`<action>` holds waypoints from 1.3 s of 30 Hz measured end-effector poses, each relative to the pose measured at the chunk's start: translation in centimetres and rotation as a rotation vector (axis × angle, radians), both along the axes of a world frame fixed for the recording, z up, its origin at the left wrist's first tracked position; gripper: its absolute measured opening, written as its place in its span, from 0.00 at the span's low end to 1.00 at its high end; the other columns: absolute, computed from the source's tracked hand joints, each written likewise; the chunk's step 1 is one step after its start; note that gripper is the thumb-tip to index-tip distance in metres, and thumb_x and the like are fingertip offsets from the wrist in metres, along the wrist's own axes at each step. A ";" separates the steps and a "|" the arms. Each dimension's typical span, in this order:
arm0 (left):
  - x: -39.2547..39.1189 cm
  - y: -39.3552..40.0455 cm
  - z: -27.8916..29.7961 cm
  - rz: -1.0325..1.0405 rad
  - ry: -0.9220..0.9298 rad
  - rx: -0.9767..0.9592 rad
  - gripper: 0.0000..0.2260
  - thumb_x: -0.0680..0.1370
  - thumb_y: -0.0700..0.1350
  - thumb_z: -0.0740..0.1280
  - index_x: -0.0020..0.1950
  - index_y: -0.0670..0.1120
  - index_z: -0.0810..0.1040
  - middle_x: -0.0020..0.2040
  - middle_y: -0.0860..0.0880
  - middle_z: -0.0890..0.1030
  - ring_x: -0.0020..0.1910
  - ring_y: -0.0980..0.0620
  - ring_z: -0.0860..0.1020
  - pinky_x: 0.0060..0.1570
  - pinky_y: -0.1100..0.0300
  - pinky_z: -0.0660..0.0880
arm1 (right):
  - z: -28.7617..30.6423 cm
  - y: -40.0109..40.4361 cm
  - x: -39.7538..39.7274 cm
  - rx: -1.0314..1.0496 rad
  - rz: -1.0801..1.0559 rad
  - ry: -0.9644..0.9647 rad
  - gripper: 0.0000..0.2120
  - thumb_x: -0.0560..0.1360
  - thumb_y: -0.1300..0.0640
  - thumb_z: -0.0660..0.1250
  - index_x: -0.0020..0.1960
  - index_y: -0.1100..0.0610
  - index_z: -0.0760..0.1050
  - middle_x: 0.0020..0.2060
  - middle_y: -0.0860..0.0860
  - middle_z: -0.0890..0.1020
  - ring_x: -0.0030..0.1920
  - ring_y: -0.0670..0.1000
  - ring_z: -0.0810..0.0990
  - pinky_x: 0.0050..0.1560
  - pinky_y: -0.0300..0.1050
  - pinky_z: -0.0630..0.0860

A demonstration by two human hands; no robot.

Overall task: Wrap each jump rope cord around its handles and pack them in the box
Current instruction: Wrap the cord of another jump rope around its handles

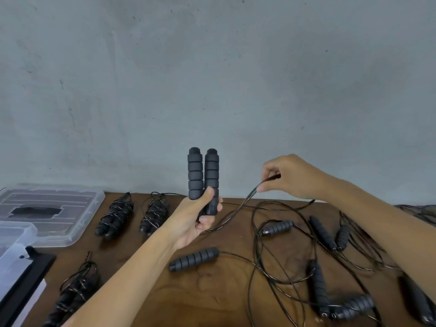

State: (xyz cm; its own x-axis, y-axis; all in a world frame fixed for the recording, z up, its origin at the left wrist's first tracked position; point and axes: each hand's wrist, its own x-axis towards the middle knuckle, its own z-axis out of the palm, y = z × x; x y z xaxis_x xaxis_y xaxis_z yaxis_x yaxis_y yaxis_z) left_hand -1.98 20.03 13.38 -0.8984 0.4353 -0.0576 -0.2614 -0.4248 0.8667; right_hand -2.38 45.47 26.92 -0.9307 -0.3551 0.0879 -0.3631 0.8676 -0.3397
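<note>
Left hand has its fingers curled tight around the bottom ends of two black handles, standing upright side by side above the thumb. Right hand pinches the thin cord, which droops from those fingertips back down under the left fingers. Clear plastic box sits well off to the left of both hands, on the table.
</note>
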 end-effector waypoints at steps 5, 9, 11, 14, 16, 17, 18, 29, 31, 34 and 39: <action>0.4 3.4 0.3 -0.009 0.007 -0.005 0.34 0.69 0.69 0.67 0.56 0.38 0.77 0.44 0.45 0.78 0.29 0.57 0.63 0.26 0.66 0.59 | 2.4 0.4 -0.5 0.064 0.143 0.056 0.02 0.79 0.55 0.71 0.48 0.52 0.83 0.44 0.41 0.84 0.47 0.40 0.81 0.51 0.41 0.78; 0.6 5.8 0.2 0.005 0.005 -0.018 0.35 0.69 0.69 0.67 0.57 0.38 0.77 0.44 0.45 0.78 0.29 0.57 0.64 0.26 0.67 0.60 | 3.9 0.2 -0.7 0.070 0.211 0.106 0.01 0.79 0.56 0.72 0.50 0.53 0.83 0.46 0.41 0.84 0.49 0.39 0.81 0.53 0.36 0.76; 0.7 6.9 0.2 0.008 0.000 -0.015 0.36 0.69 0.68 0.68 0.58 0.37 0.76 0.42 0.46 0.77 0.29 0.57 0.63 0.25 0.67 0.60 | 4.4 0.0 -0.7 0.072 0.248 0.138 0.02 0.78 0.56 0.74 0.49 0.53 0.83 0.46 0.42 0.84 0.49 0.38 0.80 0.50 0.30 0.74; 1.1 8.7 0.4 -0.010 -0.012 -0.019 0.38 0.67 0.67 0.70 0.60 0.36 0.75 0.41 0.46 0.77 0.29 0.57 0.64 0.25 0.67 0.58 | 5.0 -0.1 -1.0 0.092 0.289 0.178 0.04 0.75 0.56 0.76 0.48 0.54 0.82 0.43 0.41 0.83 0.45 0.32 0.77 0.44 0.25 0.69; 1.4 9.8 0.6 -0.017 -0.007 -0.044 0.39 0.65 0.67 0.70 0.60 0.34 0.76 0.41 0.45 0.79 0.28 0.57 0.64 0.26 0.67 0.57 | 5.3 -0.3 -1.4 0.147 0.306 0.220 0.07 0.73 0.55 0.78 0.48 0.53 0.82 0.41 0.38 0.79 0.42 0.29 0.74 0.41 0.25 0.67; 1.6 10.3 0.7 -0.022 -0.004 -0.052 0.40 0.65 0.67 0.70 0.59 0.34 0.76 0.41 0.45 0.79 0.28 0.57 0.64 0.26 0.67 0.57 | 5.4 -0.4 -1.6 0.175 0.312 0.246 0.09 0.71 0.54 0.79 0.48 0.53 0.81 0.40 0.38 0.77 0.42 0.30 0.73 0.40 0.26 0.66; 1.7 10.8 0.9 -0.029 -0.004 -0.054 0.40 0.65 0.67 0.70 0.59 0.34 0.77 0.41 0.45 0.79 0.28 0.57 0.64 0.26 0.68 0.57 | 5.6 -0.5 -1.8 0.191 0.321 0.270 0.11 0.70 0.53 0.80 0.47 0.53 0.81 0.40 0.38 0.75 0.42 0.32 0.73 0.40 0.28 0.65; 2.5 15.2 2.6 -0.156 0.045 -0.223 0.40 0.63 0.73 0.66 0.55 0.38 0.80 0.42 0.45 0.82 0.29 0.57 0.62 0.23 0.70 0.58 | 5.9 -0.9 -2.3 0.228 0.459 0.264 0.11 0.69 0.53 0.80 0.45 0.53 0.80 0.41 0.41 0.76 0.41 0.35 0.73 0.40 0.32 0.67; 2.8 15.7 3.1 -0.174 0.089 -0.289 0.32 0.68 0.69 0.70 0.53 0.41 0.81 0.40 0.45 0.81 0.29 0.57 0.62 0.22 0.70 0.58 | 5.4 -0.9 -2.7 0.240 0.455 0.234 0.11 0.69 0.53 0.80 0.45 0.54 0.81 0.42 0.42 0.78 0.41 0.39 0.74 0.40 0.34 0.68; 2.9 15.6 3.3 -0.159 0.152 -0.451 0.12 0.76 0.55 0.76 0.49 0.47 0.84 0.38 0.46 0.81 0.32 0.53 0.63 0.24 0.68 0.58 | 4.9 -0.5 -3.5 0.234 0.443 0.158 0.11 0.68 0.53 0.82 0.44 0.54 0.81 0.42 0.44 0.81 0.41 0.43 0.78 0.40 0.36 0.72; 3.6 14.8 2.8 -0.155 0.260 -0.549 0.03 0.79 0.46 0.74 0.48 0.48 0.83 0.37 0.46 0.82 0.32 0.48 0.66 0.27 0.64 0.62 | 3.2 0.8 -4.6 0.204 0.426 -0.007 0.11 0.68 0.51 0.82 0.41 0.54 0.82 0.39 0.46 0.83 0.38 0.43 0.77 0.37 0.29 0.70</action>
